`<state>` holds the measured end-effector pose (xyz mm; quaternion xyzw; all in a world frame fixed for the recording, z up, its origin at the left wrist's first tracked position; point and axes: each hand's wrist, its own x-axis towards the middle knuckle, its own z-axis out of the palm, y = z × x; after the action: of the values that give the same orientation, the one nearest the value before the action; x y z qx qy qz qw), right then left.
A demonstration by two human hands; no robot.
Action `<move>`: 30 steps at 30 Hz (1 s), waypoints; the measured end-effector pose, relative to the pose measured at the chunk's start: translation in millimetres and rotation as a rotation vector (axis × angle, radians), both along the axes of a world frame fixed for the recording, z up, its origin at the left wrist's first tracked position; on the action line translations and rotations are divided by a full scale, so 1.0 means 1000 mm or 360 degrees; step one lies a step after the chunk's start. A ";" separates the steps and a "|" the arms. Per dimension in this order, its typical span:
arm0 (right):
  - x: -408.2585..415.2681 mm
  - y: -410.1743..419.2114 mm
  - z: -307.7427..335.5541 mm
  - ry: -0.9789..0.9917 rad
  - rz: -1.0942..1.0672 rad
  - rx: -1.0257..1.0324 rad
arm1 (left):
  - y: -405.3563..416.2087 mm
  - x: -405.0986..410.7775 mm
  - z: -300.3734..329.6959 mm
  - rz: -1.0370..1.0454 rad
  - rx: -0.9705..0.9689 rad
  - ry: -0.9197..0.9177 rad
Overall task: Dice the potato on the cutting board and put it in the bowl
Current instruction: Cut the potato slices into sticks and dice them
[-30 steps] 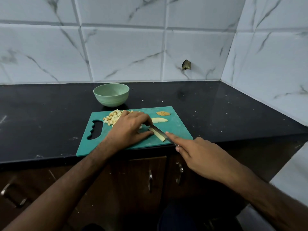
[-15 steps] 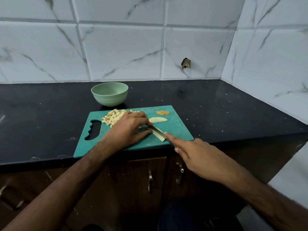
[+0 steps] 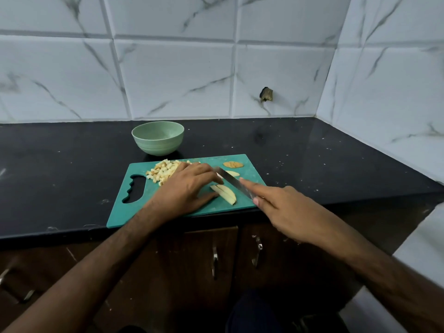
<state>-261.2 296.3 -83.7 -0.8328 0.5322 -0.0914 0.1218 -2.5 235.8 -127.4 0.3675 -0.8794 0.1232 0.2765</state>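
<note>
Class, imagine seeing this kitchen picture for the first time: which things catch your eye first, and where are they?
The teal plastic cutting board at the black counter's front edge stands out, with a pile of pale diced potato cubes at its far left. Both hands work there: the left hand steadies pale potato strips, the right hand angles a steel knife.

White marble-veined wall tiles (image 3: 173,78) back a black countertop (image 3: 312,159).

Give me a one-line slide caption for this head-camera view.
Left hand steadies potato strips on a green cutting board while the right hand holds a knife.
</note>
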 end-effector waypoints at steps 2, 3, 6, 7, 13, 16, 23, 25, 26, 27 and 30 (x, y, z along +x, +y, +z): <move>-0.002 0.004 -0.002 0.0102 -0.0008 -0.0008 | -0.003 0.000 0.000 -0.0036 0.0105 -0.0067; -0.002 0.007 -0.003 0.0137 0.0000 -0.0011 | -0.004 -0.001 0.000 -0.0050 0.0148 -0.0092; -0.002 0.012 -0.006 0.0190 0.0018 -0.0044 | -0.005 -0.002 0.001 -0.0064 0.0183 -0.0119; -0.002 0.013 -0.007 0.0194 0.0011 -0.0063 | -0.004 -0.002 0.001 -0.0065 0.0186 -0.0119; 0.001 0.014 -0.010 0.0226 0.0026 -0.0062 | -0.005 -0.002 0.002 -0.0070 0.0181 -0.0121; 0.000 0.008 -0.005 0.0192 0.0035 0.0022 | -0.004 -0.003 0.002 -0.0080 0.0196 -0.0116; 0.009 0.010 -0.021 0.0372 0.0022 -0.0251 | -0.004 -0.002 0.002 -0.0063 0.0177 -0.0131; 0.008 0.008 -0.023 0.0414 0.0012 -0.0323 | -0.004 -0.001 0.001 -0.0051 0.0168 -0.0133; 0.008 0.006 -0.022 0.0435 0.0011 -0.0351 | -0.004 -0.002 0.001 -0.0042 0.0163 -0.0137; 0.008 0.005 -0.021 0.0453 0.0014 -0.0376 | -0.003 -0.002 0.000 -0.0031 0.0165 -0.0144; 0.006 -0.001 -0.017 0.0483 0.0033 -0.0397 | -0.002 -0.004 0.002 -0.0010 0.0192 -0.0148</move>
<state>-255.3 295.2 -100.8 -0.8511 0.5204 -0.0288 -0.0630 -6.8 233.8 -125.0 0.3745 -0.8983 0.0859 0.2131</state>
